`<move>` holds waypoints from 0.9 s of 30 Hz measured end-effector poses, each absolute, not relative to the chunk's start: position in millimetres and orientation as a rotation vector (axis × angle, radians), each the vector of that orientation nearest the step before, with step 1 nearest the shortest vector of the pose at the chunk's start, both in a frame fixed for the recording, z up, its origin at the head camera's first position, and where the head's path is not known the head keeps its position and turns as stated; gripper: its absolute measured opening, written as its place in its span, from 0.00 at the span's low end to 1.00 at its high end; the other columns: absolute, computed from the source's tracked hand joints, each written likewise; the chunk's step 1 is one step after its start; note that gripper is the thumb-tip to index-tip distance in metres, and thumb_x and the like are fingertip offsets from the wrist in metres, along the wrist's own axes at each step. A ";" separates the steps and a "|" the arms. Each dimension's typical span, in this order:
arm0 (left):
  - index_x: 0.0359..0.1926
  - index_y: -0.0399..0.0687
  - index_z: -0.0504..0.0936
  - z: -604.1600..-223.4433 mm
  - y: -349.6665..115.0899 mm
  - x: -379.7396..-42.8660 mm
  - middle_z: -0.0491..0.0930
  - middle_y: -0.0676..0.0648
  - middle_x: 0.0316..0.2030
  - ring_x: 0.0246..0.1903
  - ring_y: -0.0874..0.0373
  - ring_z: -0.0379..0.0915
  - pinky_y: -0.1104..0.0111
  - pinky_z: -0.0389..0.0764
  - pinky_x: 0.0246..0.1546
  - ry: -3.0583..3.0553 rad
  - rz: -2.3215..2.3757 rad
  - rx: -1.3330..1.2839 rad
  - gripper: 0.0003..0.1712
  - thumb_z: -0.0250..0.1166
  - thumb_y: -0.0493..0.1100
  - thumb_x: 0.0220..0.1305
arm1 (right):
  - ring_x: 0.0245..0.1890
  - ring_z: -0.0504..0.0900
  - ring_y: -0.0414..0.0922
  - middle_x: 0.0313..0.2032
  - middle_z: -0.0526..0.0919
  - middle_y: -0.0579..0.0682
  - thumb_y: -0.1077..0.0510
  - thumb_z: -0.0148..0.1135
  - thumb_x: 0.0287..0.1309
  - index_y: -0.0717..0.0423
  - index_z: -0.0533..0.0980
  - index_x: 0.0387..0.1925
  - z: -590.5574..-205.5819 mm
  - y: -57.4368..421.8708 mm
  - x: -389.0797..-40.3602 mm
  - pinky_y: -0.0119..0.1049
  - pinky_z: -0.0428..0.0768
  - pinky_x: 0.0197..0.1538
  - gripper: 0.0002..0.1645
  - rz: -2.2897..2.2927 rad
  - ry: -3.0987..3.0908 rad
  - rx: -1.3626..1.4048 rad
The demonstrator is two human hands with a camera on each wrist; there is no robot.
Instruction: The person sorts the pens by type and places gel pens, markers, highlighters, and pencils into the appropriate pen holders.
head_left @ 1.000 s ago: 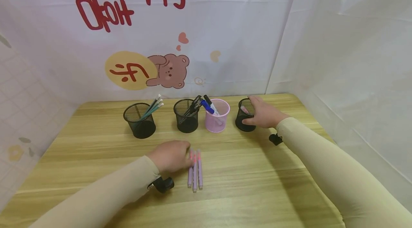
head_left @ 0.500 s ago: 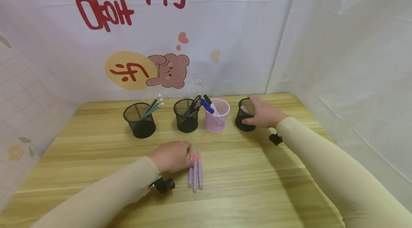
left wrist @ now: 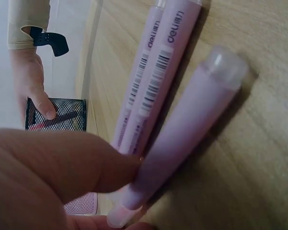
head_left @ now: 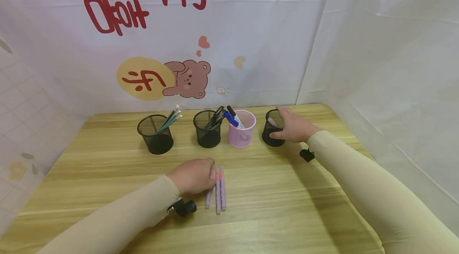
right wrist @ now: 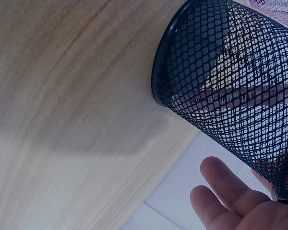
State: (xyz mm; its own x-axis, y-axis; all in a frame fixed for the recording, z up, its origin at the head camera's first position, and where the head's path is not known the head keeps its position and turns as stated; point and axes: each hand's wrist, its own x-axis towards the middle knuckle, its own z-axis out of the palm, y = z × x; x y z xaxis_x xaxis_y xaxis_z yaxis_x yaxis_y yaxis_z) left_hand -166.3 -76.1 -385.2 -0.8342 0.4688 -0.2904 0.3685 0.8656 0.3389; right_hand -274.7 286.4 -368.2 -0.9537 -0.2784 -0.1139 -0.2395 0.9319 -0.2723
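My left hand (head_left: pixel 193 175) pinches the leftmost of three purple pens by its pink-marked end. That purple pen (left wrist: pixel 182 134) tilts away from the other two in the left wrist view. The two other purple pens (head_left: pixel 220 192) lie side by side on the table, with "deli" and barcodes on their barrels. My right hand (head_left: pixel 295 126) grips a black mesh pen holder (head_left: pixel 269 136) at the right, thumb on its near side and fingers at the far rim. One purple pen (right wrist: pixel 240 96) leans inside this upright holder and shows through the mesh.
Along the back of the wooden table (head_left: pixel 272 198) stand a black mesh holder (head_left: pixel 159 144) with green and dark pencils, another black holder (head_left: pixel 209 138) with black pens, and a pink holder (head_left: pixel 239 136) with blue and black markers. A printed curtain (head_left: pixel 258 47) hangs behind.
The leftmost pen's lower end has swung left, apart from the other two, as my left hand shifted slightly. The middle pen has moved closer to the right one. My right hand stays put.
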 end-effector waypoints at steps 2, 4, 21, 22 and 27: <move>0.63 0.35 0.77 -385.2 -75.3 -166.3 0.81 0.46 0.37 0.36 0.53 0.75 0.55 0.82 0.48 2.678 0.374 0.630 0.29 0.68 0.47 0.67 | 0.74 0.66 0.70 0.82 0.50 0.65 0.37 0.73 0.60 0.58 0.41 0.84 -367.7 286.2 -274.5 0.65 0.68 0.74 0.69 -0.388 2.938 -0.392; 0.61 0.35 0.77 -385.6 -74.7 -166.9 0.78 0.48 0.32 0.33 0.53 0.74 0.57 0.79 0.42 2.681 0.368 0.633 0.26 0.67 0.46 0.68 | 0.74 0.66 0.71 0.82 0.50 0.65 0.36 0.72 0.60 0.59 0.41 0.84 -367.2 286.1 -274.3 0.65 0.68 0.74 0.69 -0.385 2.937 -0.390; 0.58 0.39 0.78 -385.1 -74.6 -167.9 0.78 0.49 0.33 0.33 0.54 0.75 0.60 0.79 0.40 2.691 0.426 0.588 0.22 0.67 0.40 0.64 | 0.71 0.70 0.72 0.82 0.51 0.66 0.35 0.72 0.59 0.59 0.41 0.84 -367.3 286.5 -274.2 0.66 0.71 0.72 0.70 -0.380 2.938 -0.391; 0.58 0.39 0.78 -384.5 -74.8 -167.9 0.78 0.49 0.32 0.33 0.54 0.75 0.60 0.79 0.39 2.690 0.435 0.586 0.22 0.67 0.39 0.63 | 0.71 0.70 0.72 0.82 0.51 0.66 0.35 0.72 0.59 0.60 0.41 0.84 -367.2 286.5 -274.2 0.66 0.71 0.72 0.70 -0.382 2.936 -0.392; 0.55 0.40 0.78 -381.1 -76.2 -169.5 0.78 0.48 0.30 0.30 0.54 0.75 0.62 0.76 0.33 2.687 0.497 0.555 0.20 0.66 0.38 0.61 | 0.72 0.69 0.71 0.81 0.51 0.66 0.36 0.73 0.59 0.60 0.42 0.83 -368.1 286.9 -274.7 0.66 0.70 0.72 0.69 -0.400 2.938 -0.404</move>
